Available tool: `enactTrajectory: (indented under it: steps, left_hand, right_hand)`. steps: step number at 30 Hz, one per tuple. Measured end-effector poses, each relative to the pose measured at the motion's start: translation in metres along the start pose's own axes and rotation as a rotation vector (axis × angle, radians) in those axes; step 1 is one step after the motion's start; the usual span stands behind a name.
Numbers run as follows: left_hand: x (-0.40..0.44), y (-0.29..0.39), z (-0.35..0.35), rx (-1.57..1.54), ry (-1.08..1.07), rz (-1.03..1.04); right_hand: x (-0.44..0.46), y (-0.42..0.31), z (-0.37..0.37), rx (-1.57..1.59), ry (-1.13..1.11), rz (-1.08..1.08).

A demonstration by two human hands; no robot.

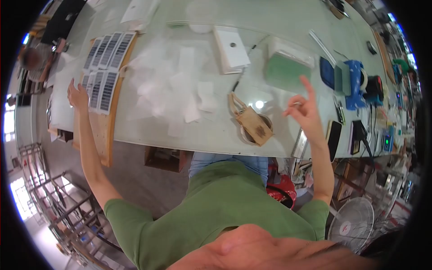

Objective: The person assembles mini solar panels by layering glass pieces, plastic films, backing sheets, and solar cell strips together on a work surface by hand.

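My left hand (78,94) is at the left edge of a wooden board (118,85) that carries two rows of white cards with dark stripes (108,90). Its fingers are spread, and I see nothing held in them. Over the right part of the table, my right hand (305,110) is raised with the index finger stretched out and the other fingers loosely bent. It appears to hold nothing. Just beyond its fingertip lies a green sheet or pad (288,72) with a clear plastic-covered stack (292,51) behind it. A small tan bag with a handle (254,125) sits to its left.
Thin whitish sheets (180,85) are scattered mid-table. A stack of white cards (231,49) lies further back. On the right are a blue patterned roll (355,83), a phone (333,139) and a metal ruler (322,47). Another person (36,60) is at the far left.
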State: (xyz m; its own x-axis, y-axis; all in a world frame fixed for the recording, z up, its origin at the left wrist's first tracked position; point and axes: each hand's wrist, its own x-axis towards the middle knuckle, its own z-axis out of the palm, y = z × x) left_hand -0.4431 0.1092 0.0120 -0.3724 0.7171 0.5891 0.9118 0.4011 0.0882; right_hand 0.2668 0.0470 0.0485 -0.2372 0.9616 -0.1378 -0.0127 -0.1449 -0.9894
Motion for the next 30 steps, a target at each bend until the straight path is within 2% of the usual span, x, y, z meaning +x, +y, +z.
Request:
enactTrajectory:
  steps: [1, 3, 4, 5, 6, 8, 10, 11, 13, 14, 16, 17, 19, 22, 23, 25, 26, 27, 30]
  left_hand:
    - [-0.009, 0.045, -0.022, -0.296, 0.085, 0.191]
    - [-0.053, 0.168, -0.104, -0.606, -0.013, 0.321]
    - [-0.078, 0.197, -0.128, -0.840, -0.047, 0.447]
    - [-0.102, 0.224, -0.170, -0.800, -0.043, 0.604]
    - [-0.128, 0.241, -0.217, -0.616, -0.058, 0.709]
    - [-0.163, 0.278, -0.233, -0.513, 0.700, 0.972]
    - [-0.169, 0.284, -0.287, -0.902, 0.181, 1.163]
    - [-0.159, 0.291, -0.292, -0.927, 0.184, 1.165]
    - [-0.141, 0.300, -0.291, -0.764, 0.571, 1.326]
    - [-0.145, 0.291, -0.291, -0.772, 0.574, 1.329]
    - [-0.162, 0.266, -0.293, -0.417, 0.654, 1.172]
    - [-0.181, 0.306, -0.294, -0.415, 0.827, 0.819]
    - [-0.130, 0.337, -0.273, -0.770, 1.331, 0.744]
    - [-0.126, 0.303, -0.281, -1.060, 1.475, 0.675]
    - [-0.136, 0.302, -0.272, -1.051, 1.470, 0.682]
    - [-0.162, 0.305, -0.230, -0.928, 0.272, 0.378]
    - [-0.158, 0.313, -0.211, -0.616, -0.057, 0.414]
    - [-0.162, 0.313, -0.180, -0.491, -0.261, 0.398]
    - [-0.195, 0.319, -0.122, -0.391, -0.352, 0.370]
  right_hand:
    - [-0.003, 0.006, 0.007, -0.004, -0.049, 0.064]
    - [-0.008, 0.012, 0.024, -0.092, -0.054, 0.156]
    - [-0.008, 0.018, 0.030, -0.149, -0.046, 0.114]
    - [-0.008, 0.019, 0.033, -0.153, -0.033, 0.121]
    - [-0.009, 0.020, 0.035, -0.261, -0.053, 0.075]
    - [-0.010, 0.019, 0.035, -0.391, -0.052, 0.044]
    - [-0.012, 0.027, 0.031, -0.491, -0.068, 0.025]
    - [-0.014, 0.028, 0.031, -0.587, -0.057, 0.025]
    - [-0.015, 0.029, 0.032, -0.637, -0.030, -0.011]
    - [-0.014, 0.029, 0.032, -0.689, -0.023, -0.063]
    - [-0.011, 0.032, 0.031, -0.668, -0.038, -0.043]
    - [-0.008, 0.033, 0.030, -0.669, -0.039, -0.053]
    - [-0.007, 0.038, 0.030, -0.662, -0.050, -0.050]
    - [-0.004, 0.042, 0.032, -0.635, -0.048, -0.072]
    - [-0.004, 0.042, 0.032, -0.639, -0.050, -0.079]
    - [0.000, 0.041, 0.031, -0.637, -0.046, -0.099]
    - [0.000, 0.041, 0.030, -0.655, -0.056, -0.086]
    - [-0.002, 0.041, 0.029, -0.675, -0.067, -0.070]
    - [-0.001, 0.041, 0.030, -0.699, -0.062, -0.083]
